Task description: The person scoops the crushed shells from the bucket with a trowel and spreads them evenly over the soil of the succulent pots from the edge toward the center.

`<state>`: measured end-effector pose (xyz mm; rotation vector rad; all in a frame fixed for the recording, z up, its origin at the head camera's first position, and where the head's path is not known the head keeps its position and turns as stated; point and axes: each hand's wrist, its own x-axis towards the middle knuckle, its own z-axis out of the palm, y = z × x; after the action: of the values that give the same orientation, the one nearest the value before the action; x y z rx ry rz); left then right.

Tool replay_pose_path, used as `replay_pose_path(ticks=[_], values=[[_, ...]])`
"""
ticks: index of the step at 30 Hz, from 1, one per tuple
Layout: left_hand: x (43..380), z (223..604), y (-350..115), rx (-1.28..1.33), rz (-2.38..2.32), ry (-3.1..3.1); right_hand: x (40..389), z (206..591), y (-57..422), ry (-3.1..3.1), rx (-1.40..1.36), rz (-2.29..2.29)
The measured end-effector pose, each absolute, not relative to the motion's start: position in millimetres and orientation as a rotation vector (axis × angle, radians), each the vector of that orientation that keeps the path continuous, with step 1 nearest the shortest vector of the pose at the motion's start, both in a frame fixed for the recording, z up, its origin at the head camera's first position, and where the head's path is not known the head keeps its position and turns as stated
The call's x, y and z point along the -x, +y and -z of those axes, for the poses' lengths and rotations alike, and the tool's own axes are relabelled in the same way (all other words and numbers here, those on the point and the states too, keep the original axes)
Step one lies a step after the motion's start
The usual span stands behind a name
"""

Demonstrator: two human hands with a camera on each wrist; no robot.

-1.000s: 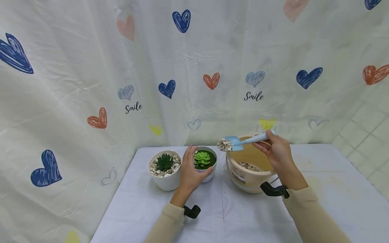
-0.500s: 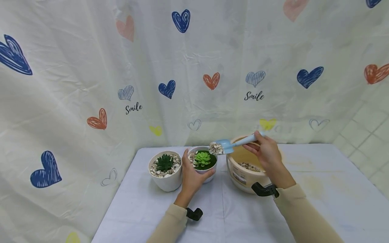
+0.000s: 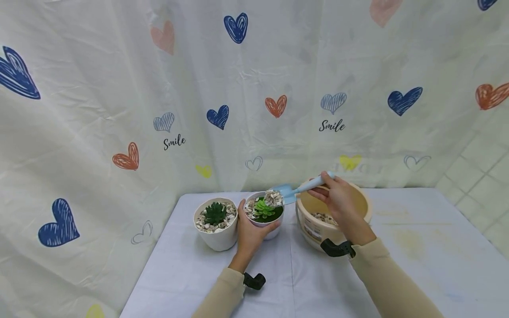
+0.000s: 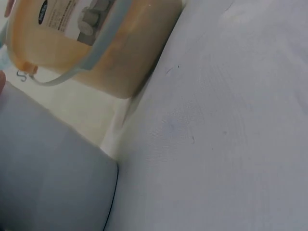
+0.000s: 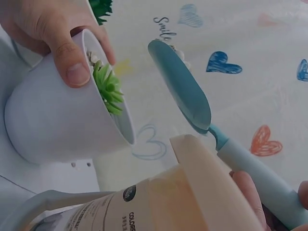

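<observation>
Shovel [image 3: 288, 193] with pebbles [image 3: 273, 198] is farther over the pot [image 5: 57, 118] than before; the pot contains a plant [image 3: 261, 209] and other pebbles [image 3: 250, 206]; right hand [image 3: 339, 203] grips the shovel, left hand [image 3: 249, 232] holds the pot.

Left to right on a table [image 3: 310, 291]: a left pot [image 3: 218, 238], a right pot [image 3: 272, 233], and a bucket [image 3: 312, 232] with pebbles [image 3: 324, 217] inside. Each of the 2 pots holds 1 plant [image 3: 216, 213]. A trowel [image 3: 288, 194] is over the right pot; a curtain [image 3: 294, 66] hangs behind.
</observation>
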<state>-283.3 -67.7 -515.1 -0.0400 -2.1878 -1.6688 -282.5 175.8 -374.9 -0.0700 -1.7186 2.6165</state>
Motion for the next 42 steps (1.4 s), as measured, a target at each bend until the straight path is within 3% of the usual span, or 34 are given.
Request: replay_pose_path(ticks=[18, 35, 42], values=[[296.3, 524.9, -86.3, 0.339, 1.988, -2.132, 282.5, 379.5, 157.2, -1.836, 0.063, -2.546], [300.2, 521.6, -97.2, 0.459, 2.139, -2.183, 282.7, 382.1, 140.7, -2.016, 0.039, -2.355], [298.3, 520.9, -92.6, 0.397, 2.066, -2.197, 280.4, 383.5, 138.7, -2.002, 0.064, -2.343]])
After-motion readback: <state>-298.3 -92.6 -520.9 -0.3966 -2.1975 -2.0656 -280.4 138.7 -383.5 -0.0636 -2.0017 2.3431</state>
